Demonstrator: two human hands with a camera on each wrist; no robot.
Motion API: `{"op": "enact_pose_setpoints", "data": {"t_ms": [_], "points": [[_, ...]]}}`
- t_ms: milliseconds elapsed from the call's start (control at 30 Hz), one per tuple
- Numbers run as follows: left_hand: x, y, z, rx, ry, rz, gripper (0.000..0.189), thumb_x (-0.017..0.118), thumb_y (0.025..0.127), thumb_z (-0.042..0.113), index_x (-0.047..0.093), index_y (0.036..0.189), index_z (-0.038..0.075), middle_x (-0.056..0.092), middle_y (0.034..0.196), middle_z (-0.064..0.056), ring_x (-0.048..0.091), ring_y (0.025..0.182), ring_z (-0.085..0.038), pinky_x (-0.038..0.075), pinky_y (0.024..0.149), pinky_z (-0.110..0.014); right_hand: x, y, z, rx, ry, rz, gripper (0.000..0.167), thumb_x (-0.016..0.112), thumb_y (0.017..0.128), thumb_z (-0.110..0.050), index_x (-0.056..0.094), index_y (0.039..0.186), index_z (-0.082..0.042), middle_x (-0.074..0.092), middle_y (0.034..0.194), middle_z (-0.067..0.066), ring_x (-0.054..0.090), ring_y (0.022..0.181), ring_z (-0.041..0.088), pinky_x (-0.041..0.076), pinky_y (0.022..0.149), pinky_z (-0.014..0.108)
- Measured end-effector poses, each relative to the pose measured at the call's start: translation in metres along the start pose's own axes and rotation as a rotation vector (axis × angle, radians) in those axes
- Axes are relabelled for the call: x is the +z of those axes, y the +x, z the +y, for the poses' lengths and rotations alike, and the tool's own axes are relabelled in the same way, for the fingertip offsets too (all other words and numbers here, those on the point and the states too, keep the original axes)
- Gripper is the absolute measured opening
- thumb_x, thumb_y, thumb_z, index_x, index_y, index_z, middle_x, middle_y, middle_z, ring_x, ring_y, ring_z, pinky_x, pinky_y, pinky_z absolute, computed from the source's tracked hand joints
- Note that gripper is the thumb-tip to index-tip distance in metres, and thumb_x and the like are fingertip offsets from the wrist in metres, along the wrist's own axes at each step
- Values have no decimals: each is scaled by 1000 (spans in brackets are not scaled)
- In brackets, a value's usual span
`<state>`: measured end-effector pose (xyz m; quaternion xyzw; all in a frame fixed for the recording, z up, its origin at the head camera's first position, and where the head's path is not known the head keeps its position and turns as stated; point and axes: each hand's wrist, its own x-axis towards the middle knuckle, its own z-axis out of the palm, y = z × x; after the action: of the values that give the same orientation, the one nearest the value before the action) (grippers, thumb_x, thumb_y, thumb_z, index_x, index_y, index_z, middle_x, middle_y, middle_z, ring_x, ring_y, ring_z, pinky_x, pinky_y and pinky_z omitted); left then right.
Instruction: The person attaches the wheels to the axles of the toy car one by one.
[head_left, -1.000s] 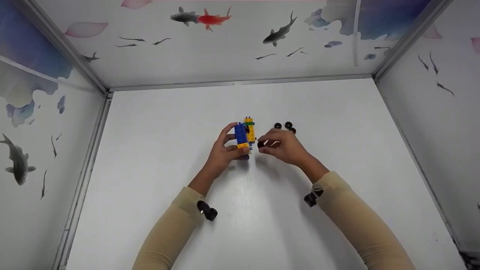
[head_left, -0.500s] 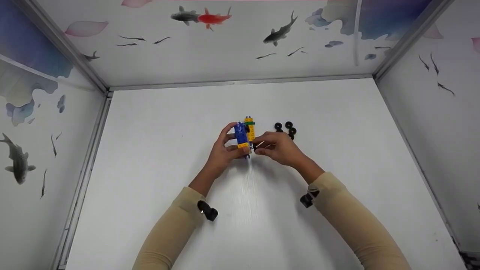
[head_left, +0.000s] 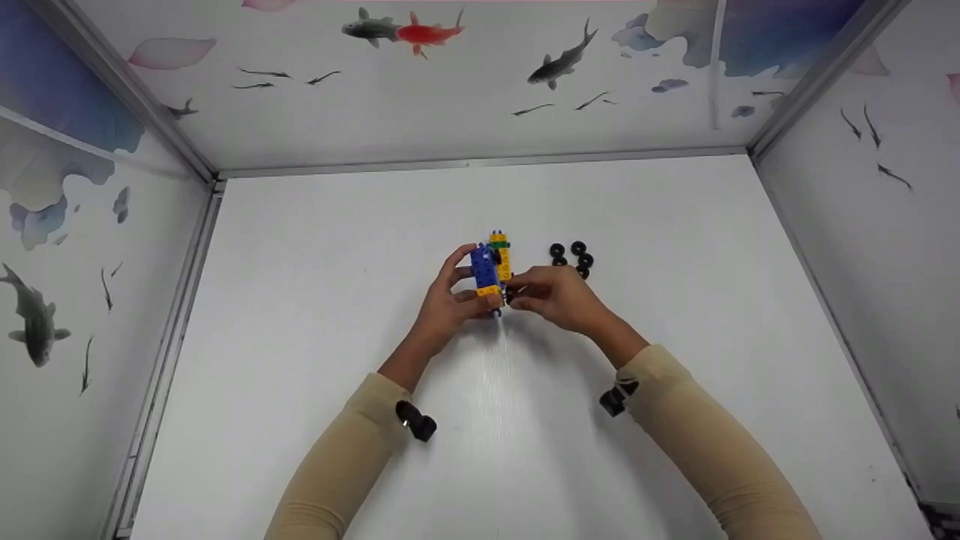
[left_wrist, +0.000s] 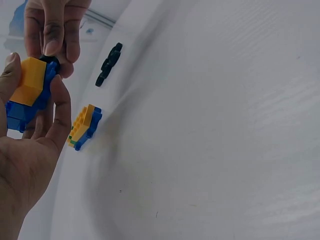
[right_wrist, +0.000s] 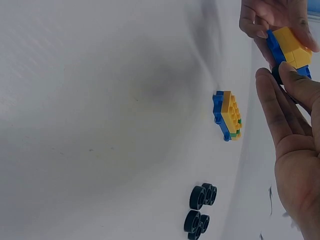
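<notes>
My left hand (head_left: 444, 309) grips a toy vehicle of blue and yellow building blocks (head_left: 484, 271) above the table, thumb on one side and fingers on the other. A small black wheel (right_wrist: 276, 75) is pinched between the thumb and fingers of my right hand (head_left: 564, 297). That wheel touches the vehicle's blue base, as both wrist views show; whether it is seated there I cannot tell. Behind the held vehicle, a second block vehicle, yellow and blue with a bit of green (right_wrist: 229, 114), rests on the table.
Several loose black wheels (right_wrist: 197, 198) lie in a cluster on the white table (head_left: 337, 247), beyond my right hand. Printed panels (head_left: 465, 120) with metal edging close off the back and both sides.
My right hand has moved left with the wheel, from just apart to against the held vehicle, uncovering more of the loose wheels. During the last half second it has hardly moved.
</notes>
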<state>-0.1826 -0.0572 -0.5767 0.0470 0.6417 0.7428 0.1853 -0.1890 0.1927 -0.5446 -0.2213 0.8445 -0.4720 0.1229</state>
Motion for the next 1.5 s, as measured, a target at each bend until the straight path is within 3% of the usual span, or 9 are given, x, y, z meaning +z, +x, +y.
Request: {"op": "enact_pose_setpoints", "data": {"t_ms": [333,600,867,1500], "points": [[2,0,0,13,1,2,96,92,93,20,36,168,40,54,150,-15,77,123,-34,69,94,-45,1,0,-3,-8,-55,48,30,86,98,-13,83,127,-6,81,110,7,79,96,19,65,81,23],[4,0,1,18,-32,-1,92,92,92,13,40,161,45,53,148,-15,76,123,-36,69,94,-46,3,0,-7,-30,-32,63,29,88,95,-11,84,123,-4,81,106,7,80,94,19,67,80,24],[5,-1,3,12,-24,15,92,95,89,19,42,157,50,51,150,-13,76,125,-35,68,98,-43,2,0,-10,-66,-41,79,28,88,95,-11,85,122,-5,81,104,7,77,92,19,65,78,23],[7,-1,5,33,-73,3,89,90,93,11,41,160,42,50,148,-15,77,121,-38,69,94,-44,6,0,-10,-98,-101,83,28,86,97,-10,84,125,-6,82,101,9,74,86,17,60,72,22]]}}
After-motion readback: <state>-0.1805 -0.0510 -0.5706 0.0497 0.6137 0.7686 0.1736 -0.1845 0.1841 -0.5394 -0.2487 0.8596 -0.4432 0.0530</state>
